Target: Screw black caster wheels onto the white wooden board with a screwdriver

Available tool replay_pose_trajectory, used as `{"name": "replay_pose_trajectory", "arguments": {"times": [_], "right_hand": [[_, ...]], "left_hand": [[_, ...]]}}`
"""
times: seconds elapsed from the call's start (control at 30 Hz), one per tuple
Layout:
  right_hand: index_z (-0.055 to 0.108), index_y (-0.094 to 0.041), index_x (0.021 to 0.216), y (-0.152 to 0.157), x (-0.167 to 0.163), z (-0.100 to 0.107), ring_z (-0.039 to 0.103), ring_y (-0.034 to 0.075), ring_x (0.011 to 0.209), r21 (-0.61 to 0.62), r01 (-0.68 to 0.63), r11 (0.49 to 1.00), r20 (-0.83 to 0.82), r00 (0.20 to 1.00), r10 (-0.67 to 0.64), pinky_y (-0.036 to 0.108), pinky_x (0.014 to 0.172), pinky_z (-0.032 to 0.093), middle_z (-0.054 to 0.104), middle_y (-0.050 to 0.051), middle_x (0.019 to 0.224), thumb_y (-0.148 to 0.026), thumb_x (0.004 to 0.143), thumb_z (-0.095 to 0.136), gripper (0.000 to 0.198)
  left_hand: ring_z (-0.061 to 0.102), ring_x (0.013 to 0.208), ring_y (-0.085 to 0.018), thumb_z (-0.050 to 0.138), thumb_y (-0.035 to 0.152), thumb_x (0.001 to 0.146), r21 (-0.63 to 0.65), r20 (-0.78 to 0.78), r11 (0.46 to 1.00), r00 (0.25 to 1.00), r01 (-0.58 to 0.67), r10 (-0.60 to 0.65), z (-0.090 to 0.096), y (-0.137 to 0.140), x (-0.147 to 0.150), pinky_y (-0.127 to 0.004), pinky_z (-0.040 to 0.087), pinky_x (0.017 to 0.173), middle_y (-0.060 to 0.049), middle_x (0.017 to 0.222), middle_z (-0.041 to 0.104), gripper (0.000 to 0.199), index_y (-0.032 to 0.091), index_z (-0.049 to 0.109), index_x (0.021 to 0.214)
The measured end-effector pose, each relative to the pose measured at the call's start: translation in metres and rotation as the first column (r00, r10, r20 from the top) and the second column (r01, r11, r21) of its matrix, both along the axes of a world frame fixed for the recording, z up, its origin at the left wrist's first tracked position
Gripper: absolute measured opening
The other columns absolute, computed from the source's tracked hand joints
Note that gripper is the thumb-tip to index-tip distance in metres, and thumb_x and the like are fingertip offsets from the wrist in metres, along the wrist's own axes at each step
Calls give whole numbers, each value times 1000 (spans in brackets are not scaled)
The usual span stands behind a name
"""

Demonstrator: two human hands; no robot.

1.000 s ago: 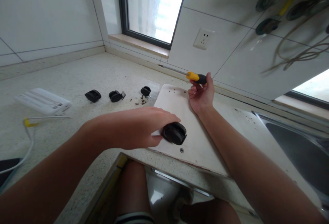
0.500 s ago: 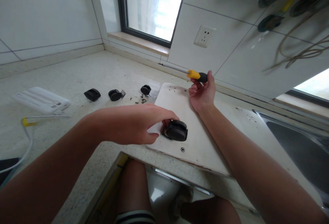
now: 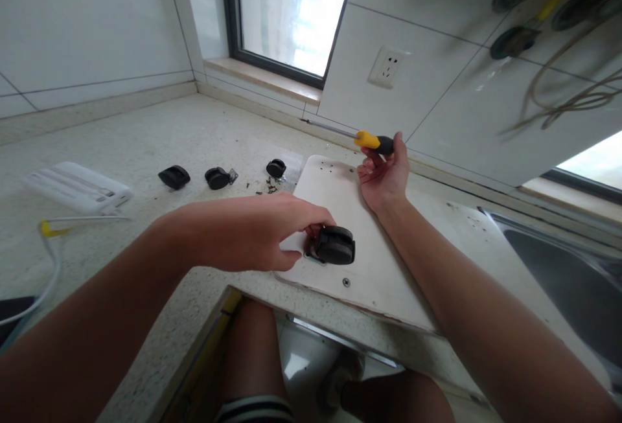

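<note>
My left hand [image 3: 272,232] is closed at the near left corner of a white board [image 3: 383,274], its fingers behind a black caster wheel [image 3: 336,245]. Part of the caster's metal plate shows flat against the board; the fingertips are partly hidden. In my right hand [image 3: 386,173] is a screwdriver [image 3: 373,142] with a yellow and black handle. Its shaft points left, clear of the board, toward the wall. A round screw head [image 3: 346,282] sits in the board just below the caster.
Three more casters, one [image 3: 276,168] beside loose screws [image 3: 272,184], lie on the speckled counter [image 3: 126,144] at left. A white power bank [image 3: 80,188] with a cable lies further left. A metal sink [image 3: 558,274] is at right. A socket [image 3: 387,67] is on the tiled wall.
Almost nothing differs. Both hands, the caster and the screwdriver keep their places, with only a slight shift of the left fingers and of the whole view.
</note>
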State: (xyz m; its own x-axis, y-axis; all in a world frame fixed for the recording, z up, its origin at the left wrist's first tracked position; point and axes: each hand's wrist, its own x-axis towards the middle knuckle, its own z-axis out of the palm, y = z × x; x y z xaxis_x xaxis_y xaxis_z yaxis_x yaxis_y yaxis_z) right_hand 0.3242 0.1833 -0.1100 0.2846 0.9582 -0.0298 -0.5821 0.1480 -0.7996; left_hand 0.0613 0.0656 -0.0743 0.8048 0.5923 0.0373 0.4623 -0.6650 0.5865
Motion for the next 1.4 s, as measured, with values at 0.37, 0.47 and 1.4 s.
{"name": "replay_pose_trajectory", "arguments": {"times": [0.37,0.47,1.4], "right_hand": [[67,-23,88,10,7,-11,50,4,43,37,-24,999,-28,999,25,15,40,44,75,0,79,-69,96,78,47],[69,-23,87,11,8,-10,49,3,42,50,-31,998,-48,998,34,14,39,42,74,0,77,-67,99,74,46],[73,-30,71,-111,-1,123,30,14,33,553,-229,801,586,790,-179,38,36,17,44,-2,44,-69,88,68,43]], "left_hand": [[76,114,-21,75,12,93,-22,-50,999,998,31,-33,4,3,1,-29,52,98,-1,128,82,48,28,73,138],[75,116,-21,75,11,93,-41,-47,998,998,40,-42,6,5,1,-27,52,98,-1,130,81,46,26,74,136],[70,110,-22,76,24,95,-82,54,985,988,149,-145,3,18,7,-32,52,99,-7,132,70,75,33,57,167]]}}
